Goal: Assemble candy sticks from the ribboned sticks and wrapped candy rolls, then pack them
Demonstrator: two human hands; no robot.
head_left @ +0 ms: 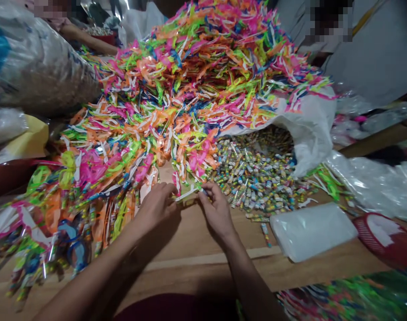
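Between my two hands, low over the wooden table (203, 254), is a thin green plastic piece with a white strip (187, 193). My left hand (159, 203) has its fingers closed at the strip's left end. At its right end, my right hand (217, 209) pinches the piece between thumb and fingers. Just beyond my hands rises a large heap of bright plastic pieces with white strips (203, 67), in pink, orange, green and blue. Close to my right hand lies a pile of small printed tubes (250, 174), spilling from a white sack (313, 129).
Glasses-shaped plastic pieces with tubes (76, 240) lie at left. A stack of clear plastic bags (313, 229) and a red basket (387, 240) are at right. A big filled plastic sack (39, 62) stands far left. Another person's arm (89, 41) reaches behind the heap.
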